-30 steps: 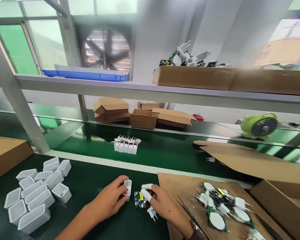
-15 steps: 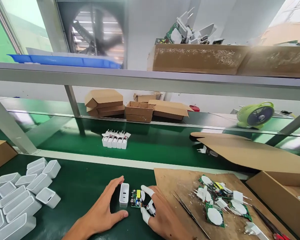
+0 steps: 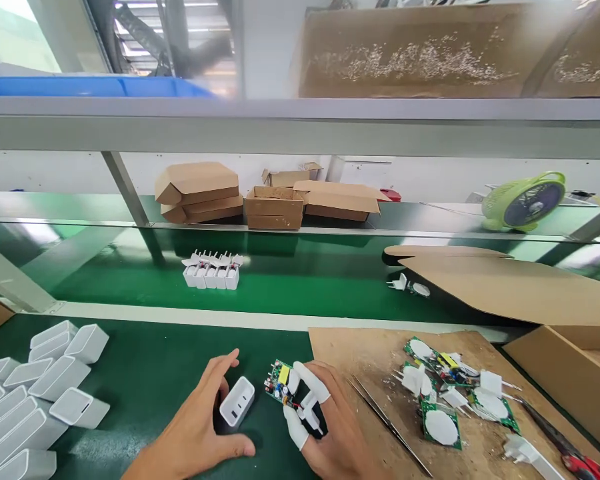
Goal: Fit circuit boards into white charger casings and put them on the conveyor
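while our left hand (image 3: 200, 421) curves wide around the white housing (image 3: 237, 402), any touch hard to tell, our right hand (image 3: 334, 421) pinches the circuit board (image 3: 279, 381) just right of that housing; we judge these two not yet joined. beyond the housing, a row of plug-topped cases (image 3: 212, 276) looks further along. left of it lie loose housings (image 3: 60, 378); right, unhoused boards (image 3: 441, 427) remain.

an electronics assembly workshop; circuit boards (image 3: 280, 380), white casings (image 3: 237, 402), tweezers (image 3: 390, 426), long green workbench (image 3: 160, 360)
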